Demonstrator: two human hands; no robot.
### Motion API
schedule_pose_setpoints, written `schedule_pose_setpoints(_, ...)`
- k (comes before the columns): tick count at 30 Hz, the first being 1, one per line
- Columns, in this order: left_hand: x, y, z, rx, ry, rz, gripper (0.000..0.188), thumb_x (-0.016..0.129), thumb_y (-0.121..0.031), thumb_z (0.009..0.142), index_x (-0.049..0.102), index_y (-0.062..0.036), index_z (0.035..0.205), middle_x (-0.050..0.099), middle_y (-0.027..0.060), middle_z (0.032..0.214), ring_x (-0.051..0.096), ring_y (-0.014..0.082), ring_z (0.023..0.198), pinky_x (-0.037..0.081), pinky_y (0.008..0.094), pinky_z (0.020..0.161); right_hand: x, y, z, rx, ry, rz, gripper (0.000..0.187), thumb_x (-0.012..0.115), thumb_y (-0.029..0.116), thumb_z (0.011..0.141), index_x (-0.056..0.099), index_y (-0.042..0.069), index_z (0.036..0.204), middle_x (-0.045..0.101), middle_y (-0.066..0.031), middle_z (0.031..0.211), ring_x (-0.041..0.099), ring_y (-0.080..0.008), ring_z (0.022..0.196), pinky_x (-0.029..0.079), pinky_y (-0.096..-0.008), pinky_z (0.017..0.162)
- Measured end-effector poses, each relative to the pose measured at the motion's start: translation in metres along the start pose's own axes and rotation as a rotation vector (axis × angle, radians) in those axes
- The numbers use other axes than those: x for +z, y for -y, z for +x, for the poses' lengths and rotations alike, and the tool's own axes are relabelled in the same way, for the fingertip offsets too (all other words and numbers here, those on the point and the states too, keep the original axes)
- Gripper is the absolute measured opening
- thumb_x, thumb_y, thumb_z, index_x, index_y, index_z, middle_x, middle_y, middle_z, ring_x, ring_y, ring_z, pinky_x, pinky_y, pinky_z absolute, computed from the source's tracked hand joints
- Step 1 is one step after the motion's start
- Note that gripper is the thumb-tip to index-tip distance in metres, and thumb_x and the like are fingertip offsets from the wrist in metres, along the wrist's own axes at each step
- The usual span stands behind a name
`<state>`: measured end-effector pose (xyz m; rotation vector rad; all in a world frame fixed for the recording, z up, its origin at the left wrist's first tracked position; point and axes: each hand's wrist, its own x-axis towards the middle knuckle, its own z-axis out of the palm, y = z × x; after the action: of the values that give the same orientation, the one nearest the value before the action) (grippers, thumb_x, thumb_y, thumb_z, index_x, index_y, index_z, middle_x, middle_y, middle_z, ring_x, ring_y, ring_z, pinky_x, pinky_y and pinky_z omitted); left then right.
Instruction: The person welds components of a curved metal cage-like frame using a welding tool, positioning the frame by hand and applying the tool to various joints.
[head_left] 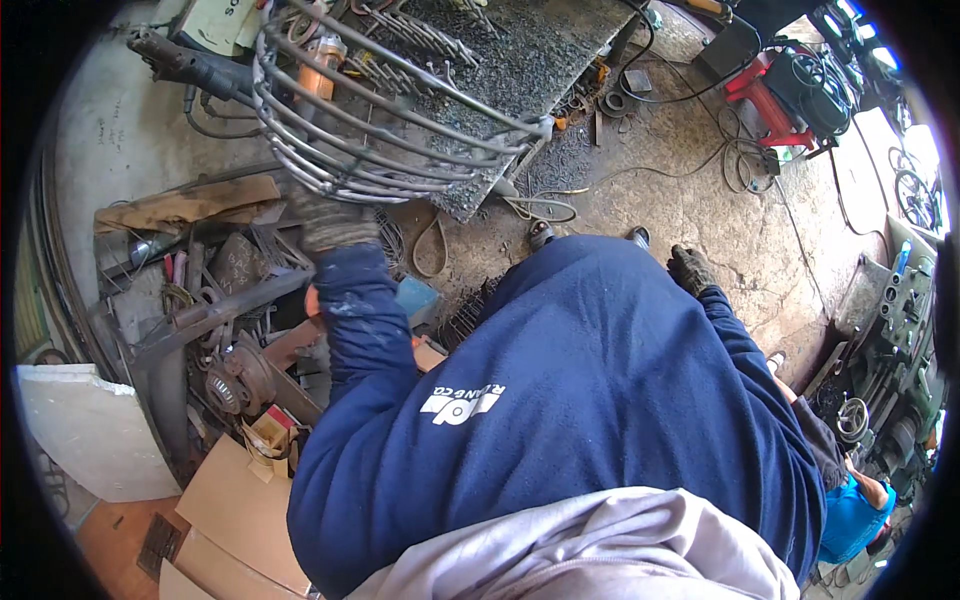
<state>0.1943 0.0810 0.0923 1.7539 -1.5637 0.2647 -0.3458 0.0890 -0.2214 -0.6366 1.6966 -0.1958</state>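
Note:
A large curved frame of bent metal rods, like an open basket, stands at the edge of the dark worktable. My left hand, in a grey work glove, is at its lower left rim and appears closed on the rods; the glove is blurred and the rods partly hide its fingers. My right hand, in a dark glove, hangs low at my right side, away from the table. Its fingers are loosely apart, with nothing seen in them. An orange power tool shows behind the rods.
Grit and metal rods lie on the worktable. Scrap metal and cardboard crowd my left. Cables cross the floor near a red stand. A person in a blue shirt is at the lower right, near machinery.

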Motion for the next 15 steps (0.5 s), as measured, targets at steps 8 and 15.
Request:
schedule_pose_setpoints(8,0.054,-0.060,-0.069,0.345,0.326,0.186,0.042,0.059,-0.033,0.094,0.064,-0.0050,0.125,0.066,0.0127,0.125,0.063,0.0297,0.113,0.049,0.0448,0.100,0.041,0.122,-0.075,-0.432,0.232,0.125,0.049,0.057,0.042,0.102,0.059,-0.001,0.124,0.065,-0.0074,0.105,0.063,-0.0150,0.088,0.053,-0.0298,0.077)
schedule_pose_setpoints(15,0.076,-0.080,-0.076,0.516,0.348,0.291,0.042,0.058,-0.031,0.093,0.063,-0.0064,0.127,0.066,0.0127,0.125,0.063,0.0320,0.113,0.049,0.0473,0.101,0.092,0.232,-0.214,-1.061,0.544,0.229,0.047,0.060,0.028,0.102,0.051,0.003,0.141,0.064,-0.0086,0.123,0.063,-0.0153,0.103,0.054,-0.0320,0.092)
